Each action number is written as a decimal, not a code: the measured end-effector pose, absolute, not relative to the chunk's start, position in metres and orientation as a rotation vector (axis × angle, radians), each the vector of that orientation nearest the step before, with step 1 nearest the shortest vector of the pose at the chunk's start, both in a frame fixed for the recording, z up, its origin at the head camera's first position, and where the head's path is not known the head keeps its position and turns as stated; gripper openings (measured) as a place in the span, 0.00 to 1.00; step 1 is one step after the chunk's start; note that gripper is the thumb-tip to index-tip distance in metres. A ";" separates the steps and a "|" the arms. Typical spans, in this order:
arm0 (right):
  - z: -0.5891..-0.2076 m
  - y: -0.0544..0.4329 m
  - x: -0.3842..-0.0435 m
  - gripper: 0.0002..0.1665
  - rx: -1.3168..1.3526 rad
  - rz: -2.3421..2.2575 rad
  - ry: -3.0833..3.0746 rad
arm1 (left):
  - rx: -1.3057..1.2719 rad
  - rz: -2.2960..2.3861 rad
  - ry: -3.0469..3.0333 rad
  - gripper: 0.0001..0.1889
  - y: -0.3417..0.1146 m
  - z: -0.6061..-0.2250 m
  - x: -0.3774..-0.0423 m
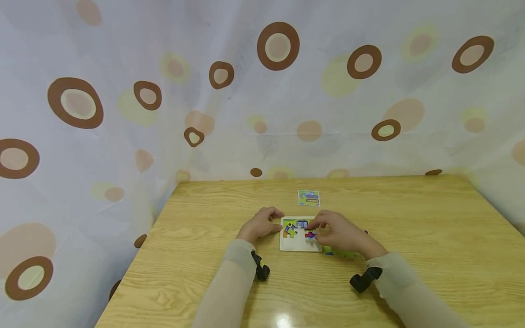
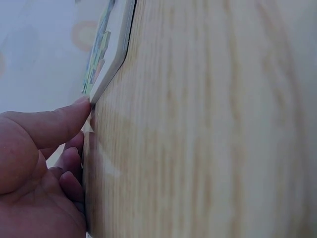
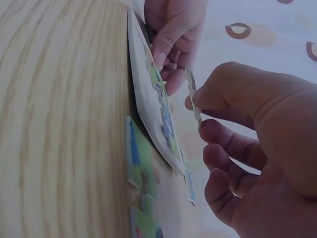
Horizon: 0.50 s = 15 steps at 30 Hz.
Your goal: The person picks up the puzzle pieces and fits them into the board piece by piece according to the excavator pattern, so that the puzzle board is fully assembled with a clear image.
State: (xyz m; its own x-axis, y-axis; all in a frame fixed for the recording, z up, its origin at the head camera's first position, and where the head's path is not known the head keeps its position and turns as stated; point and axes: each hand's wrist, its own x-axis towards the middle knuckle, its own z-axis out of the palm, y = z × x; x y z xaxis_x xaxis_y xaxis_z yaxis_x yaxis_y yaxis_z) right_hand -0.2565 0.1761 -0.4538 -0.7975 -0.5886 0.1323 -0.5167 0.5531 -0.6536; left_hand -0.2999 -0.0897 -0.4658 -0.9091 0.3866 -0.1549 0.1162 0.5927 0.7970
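A white puzzle board [image 1: 289, 246] lies on the wooden table, its upper part filled with colourful pieces and its lower part bare white. Between thumb and fingertips, my right hand [image 1: 339, 233] pinches a thin puzzle piece [image 3: 193, 96], tilted up on edge over the board's right side. At the board's left edge rests my left hand [image 1: 261, 224]; its thumb [image 2: 67, 119] touches the corner in the left wrist view, the other fingers bent loosely near the table. The held piece's printed face is mostly hidden in the right wrist view.
Several loose green puzzle pieces [image 3: 141, 158] lie on the table right of the board, partly covered by my right hand in the head view. Behind the board is a small picture card [image 1: 309, 198]. A patterned curtain [image 1: 246, 105] hangs along the table's far edge.
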 end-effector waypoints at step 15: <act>-0.457 0.154 -0.264 0.16 -0.939 -1.018 2.685 | 0.395 1.231 2.500 0.15 -0.090 -0.465 -0.300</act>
State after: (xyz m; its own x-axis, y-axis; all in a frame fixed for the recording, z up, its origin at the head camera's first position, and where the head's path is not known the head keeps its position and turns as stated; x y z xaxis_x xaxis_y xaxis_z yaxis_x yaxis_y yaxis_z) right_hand -0.2639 0.1541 -0.4569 -0.8003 -0.5908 0.1020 -0.5101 0.5815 -0.6338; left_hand -0.3000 -0.0898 -0.4648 -0.9086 0.3834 -0.1656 0.1024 0.5889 0.8017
